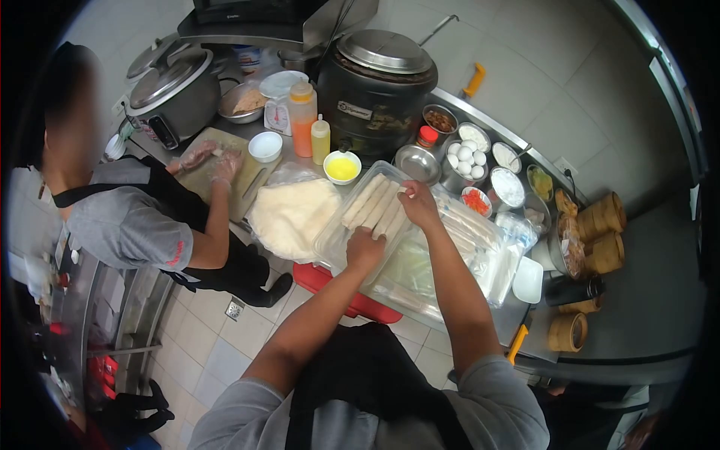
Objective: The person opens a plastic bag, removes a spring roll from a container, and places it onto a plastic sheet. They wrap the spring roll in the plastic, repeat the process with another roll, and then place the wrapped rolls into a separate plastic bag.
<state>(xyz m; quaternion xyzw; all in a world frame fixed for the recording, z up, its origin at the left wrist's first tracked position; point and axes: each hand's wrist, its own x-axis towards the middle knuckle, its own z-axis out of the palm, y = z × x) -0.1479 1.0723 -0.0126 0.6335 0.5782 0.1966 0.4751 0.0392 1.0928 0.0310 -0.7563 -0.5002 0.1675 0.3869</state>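
Several long, pale rolls (366,201), like dough logs, lie side by side in a clear plastic tray (325,244) in front of me. My left hand (365,250) is at the near end of one roll, its fingers curled onto it. At the far end of the rolls, my right hand (418,203) pinches the tip of a roll with thumb and fingers. To the right, partly behind my right forearm, more pale rolls (469,225) lie under clear plastic. A big pale dough-like sheet (291,217) rests on plastic left of the tray.
At left, a co-worker in a grey shirt (142,232) works with gloved hands over a cutting board (247,169). Behind stand a black soup kettle (379,97), sauce bottles (303,124) and a bowl of eggs (466,161). Bamboo steamers (604,214) stand at right.
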